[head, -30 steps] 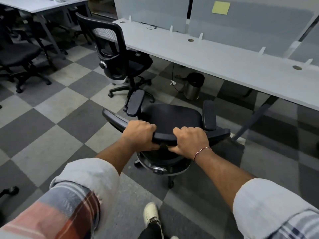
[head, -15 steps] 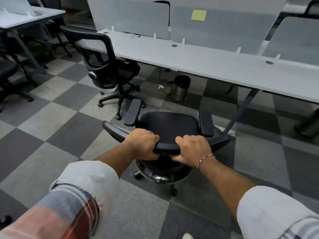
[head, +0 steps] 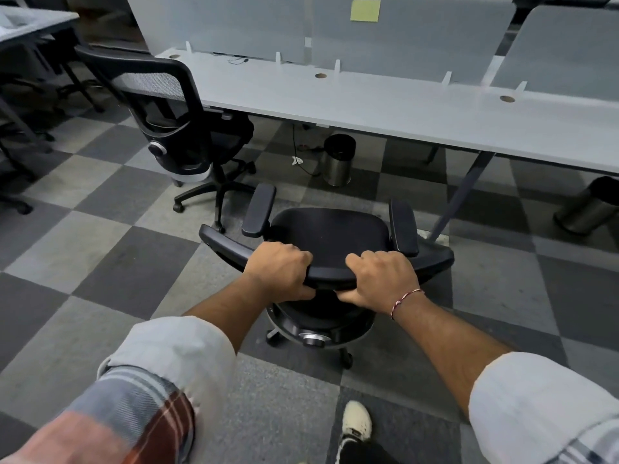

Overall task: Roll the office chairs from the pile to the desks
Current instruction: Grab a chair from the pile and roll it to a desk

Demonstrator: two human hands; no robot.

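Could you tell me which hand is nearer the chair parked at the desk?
Left. The left hand grips the backrest toward the parked chair; the right hand grips farther right.

Ahead of the office chair (head: 330, 236), a bare strip of checkered carpet (head: 368, 194) runs to the long desk (head: 402, 108). Under the desk, a steel bin (head: 338, 160) stands left of the gap and a slanted desk leg (head: 460, 195) cuts across on the right. A mesh-backed chair (head: 181, 135) blocks the left side, and a second bin (head: 586, 212) sits far right.
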